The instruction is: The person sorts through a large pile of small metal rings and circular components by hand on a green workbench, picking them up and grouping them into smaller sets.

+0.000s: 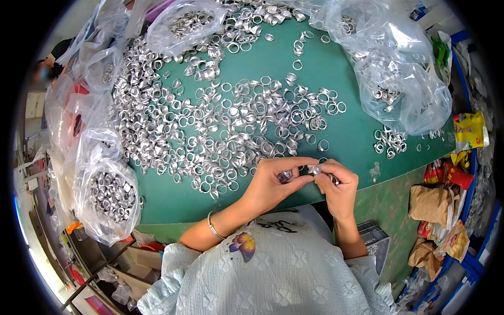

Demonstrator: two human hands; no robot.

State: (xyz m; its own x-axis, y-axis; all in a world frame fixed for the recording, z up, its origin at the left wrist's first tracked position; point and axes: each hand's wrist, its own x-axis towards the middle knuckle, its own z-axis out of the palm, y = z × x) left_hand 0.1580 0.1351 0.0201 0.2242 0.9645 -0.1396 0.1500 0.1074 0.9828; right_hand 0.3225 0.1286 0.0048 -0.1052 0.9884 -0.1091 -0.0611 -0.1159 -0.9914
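Near the table's front edge my left hand (270, 181) and my right hand (341, 191) meet at the fingertips. Between them is a small silver ring (314, 169), pinched by the thumbs and index fingers. More silver metal pieces (284, 176) sit in the curl of my left fingers, partly hidden. A dark, shiny bit also shows inside my right hand, too covered to make out. Just beyond my hands spreads a wide heap of loose silver rings (252, 113) on the green table top (336, 68).
Clear plastic bags of rings stand at the left front (113, 197), far left (184, 26) and right (394, 79). A small ring pile (390, 142) lies at the right. A grey crate (375, 241) is below the table edge; paper bags (430, 205) hang about the blue shelf.
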